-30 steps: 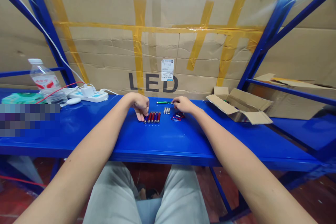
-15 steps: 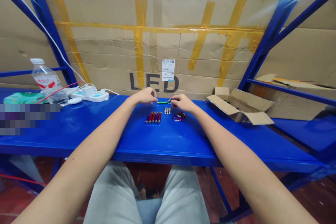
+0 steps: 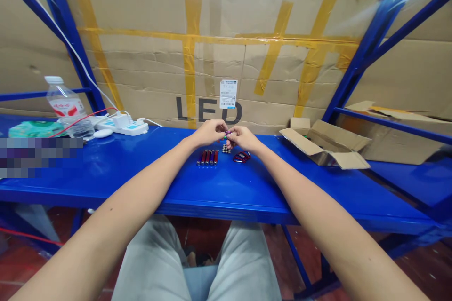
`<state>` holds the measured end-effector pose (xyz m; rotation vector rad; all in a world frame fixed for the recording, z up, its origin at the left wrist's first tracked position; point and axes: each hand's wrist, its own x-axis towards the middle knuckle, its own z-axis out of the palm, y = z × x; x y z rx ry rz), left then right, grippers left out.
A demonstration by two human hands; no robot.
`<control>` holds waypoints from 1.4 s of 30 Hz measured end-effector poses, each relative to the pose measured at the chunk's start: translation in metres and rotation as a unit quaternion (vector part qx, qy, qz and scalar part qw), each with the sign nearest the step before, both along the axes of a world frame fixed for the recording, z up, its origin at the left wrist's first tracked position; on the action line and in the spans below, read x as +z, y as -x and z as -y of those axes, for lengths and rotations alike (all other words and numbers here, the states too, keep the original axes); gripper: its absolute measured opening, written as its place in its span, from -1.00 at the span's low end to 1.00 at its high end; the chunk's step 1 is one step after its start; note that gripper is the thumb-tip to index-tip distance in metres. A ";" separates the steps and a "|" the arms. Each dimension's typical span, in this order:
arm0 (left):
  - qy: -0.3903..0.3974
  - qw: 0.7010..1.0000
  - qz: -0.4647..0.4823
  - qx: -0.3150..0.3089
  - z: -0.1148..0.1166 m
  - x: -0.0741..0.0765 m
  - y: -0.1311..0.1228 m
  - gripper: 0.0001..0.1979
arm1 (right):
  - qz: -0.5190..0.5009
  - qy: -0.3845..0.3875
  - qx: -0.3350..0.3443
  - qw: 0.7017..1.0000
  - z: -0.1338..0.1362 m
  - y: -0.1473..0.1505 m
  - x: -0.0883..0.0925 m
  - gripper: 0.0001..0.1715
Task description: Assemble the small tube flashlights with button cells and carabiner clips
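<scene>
My left hand [image 3: 208,132] and my right hand [image 3: 243,138] meet above the blue shelf [image 3: 148,176], fingers pinched together on a small green flashlight [image 3: 226,134] held between them, mostly hidden by the fingers. Just below lies a row of several small red and purple flashlights [image 3: 207,157] side by side. A cluster of small silver button cells [image 3: 226,149] sits under my right hand, and several red and blue carabiner clips [image 3: 242,156] lie to their right.
An open cardboard box [image 3: 326,143] stands at the right. At the left are a water bottle [image 3: 66,106], a white power strip [image 3: 122,125] with cables, and a green pack [image 3: 33,129]. A taped cardboard sheet marked LED [image 3: 208,56] backs the shelf.
My left hand left the row of flashlights and went up to the green flashlight. Both hands have lifted it off the shelf and drawn together around it.
</scene>
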<state>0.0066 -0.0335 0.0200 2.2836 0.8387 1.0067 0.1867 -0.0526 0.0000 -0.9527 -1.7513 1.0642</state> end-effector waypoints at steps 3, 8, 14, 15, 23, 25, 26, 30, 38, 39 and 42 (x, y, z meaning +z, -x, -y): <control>0.065 0.996 0.051 -0.013 0.004 0.001 -0.004 -0.91 | -0.046 -0.014 -0.027 0.998 -0.001 -0.001 0.001 -0.67; 0.130 0.979 0.160 0.005 0.012 0.004 -0.012 -0.87 | -0.094 -0.046 -0.028 0.994 -0.001 -0.004 0.007 -0.54; 0.074 0.985 0.157 0.015 0.011 0.006 -0.013 -0.86 | -0.089 -0.062 -0.070 0.992 0.000 -0.006 0.011 -0.60; 0.071 0.986 0.150 0.013 0.012 0.006 -0.013 -0.86 | -0.073 -0.071 -0.077 0.992 0.001 -0.007 0.011 -0.62; 0.093 0.990 0.107 0.005 0.017 0.008 -0.018 -0.91 | 0.065 -0.081 -0.057 0.993 0.005 -0.018 0.020 -0.71; 0.102 0.990 0.102 -0.005 0.017 0.008 -0.017 -0.92 | 0.079 -0.076 -0.058 0.992 0.005 -0.019 0.021 -0.69; 0.105 0.990 0.098 -0.009 0.017 0.009 -0.017 -0.92 | 0.082 -0.075 -0.058 0.992 0.005 -0.019 0.021 -0.67; 0.107 0.990 0.085 -0.031 0.015 0.008 -0.015 -0.92 | 0.081 -0.067 -0.042 0.994 0.005 -0.022 0.020 -0.53; 0.094 0.988 0.119 -0.004 0.010 0.005 -0.014 -0.94 | 0.021 -0.088 -0.037 0.995 0.009 -0.017 0.020 -0.58; 0.093 0.987 0.127 0.002 0.009 0.006 -0.013 -0.94 | 0.001 -0.088 -0.037 0.995 0.009 -0.016 0.019 -0.57; 0.094 0.986 0.139 0.012 0.008 0.005 -0.012 -0.93 | -0.038 -0.074 -0.036 0.996 0.007 -0.017 0.016 -0.57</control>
